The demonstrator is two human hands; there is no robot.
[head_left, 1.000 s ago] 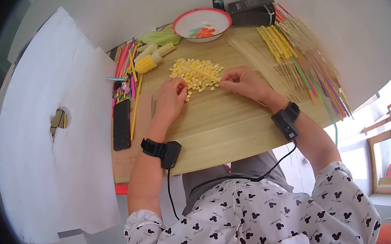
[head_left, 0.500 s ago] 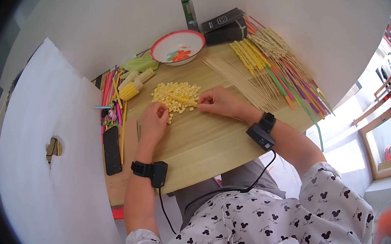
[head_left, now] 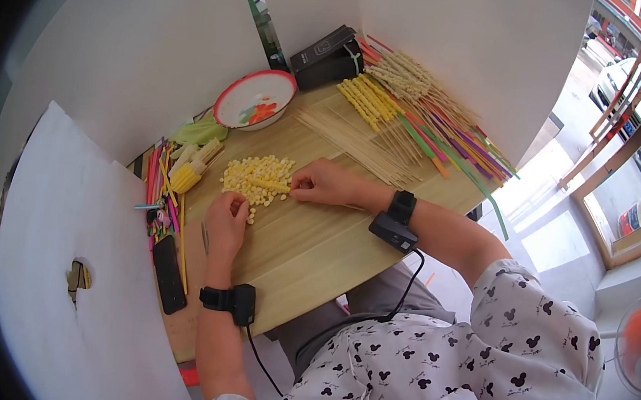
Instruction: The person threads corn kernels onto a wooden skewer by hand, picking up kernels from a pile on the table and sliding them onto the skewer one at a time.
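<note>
A loose pile of yellow corn kernels (head_left: pixel 249 171) lies on the wooden table. My right hand (head_left: pixel 324 182) is closed at the pile's right edge, pinching a thin skewer. Several kernels threaded in a row (head_left: pixel 273 187) stick out from its fingertips over the pile. The skewer's bare end runs back under that hand. At the pile's near left side is my left hand (head_left: pixel 226 217), thumb and fingers drawn together. Whatever they pinch, if anything, is too small to make out. A few stray kernels (head_left: pixel 251 216) lie just right of it.
Partly stripped corn cobs (head_left: pixel 189 174) lie left, near colored sticks and a dark phone (head_left: pixel 170 274). Behind stand a red-rimmed bowl (head_left: pixel 257 100) and a black box (head_left: pixel 324 52). Bare skewers (head_left: pixel 350 144) and kernel-covered skewers (head_left: pixel 366 102) lie back right. White panels surround the table.
The whole view has shifted, so the table sits lower and further left. Against the pile, both hands keep nearly the same places, and the right hand still holds the skewer.
</note>
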